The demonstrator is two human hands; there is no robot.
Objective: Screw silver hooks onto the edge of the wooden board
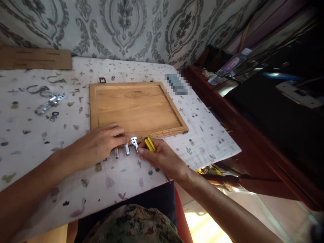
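Note:
A shallow wooden tray-like panel [136, 106] lies flat on the patterned tablecloth. My left hand [98, 145] rests at its near edge, fingers together, pinching a small metal bracket [134, 141] against the wood. My right hand [164, 158] is closed round a yellow-handled tool [150, 144], whose tip sits at the bracket. Two short metal pieces [121, 152] lie on the cloth just below the left fingers.
Loose metal brackets and hooks [49, 101] lie at the left of the table. A brown cardboard strip [35, 59] leans at the back left. A dark wooden cabinet [253, 135] with cluttered items stands close on the right. A blurred small object [176, 83] lies behind the panel.

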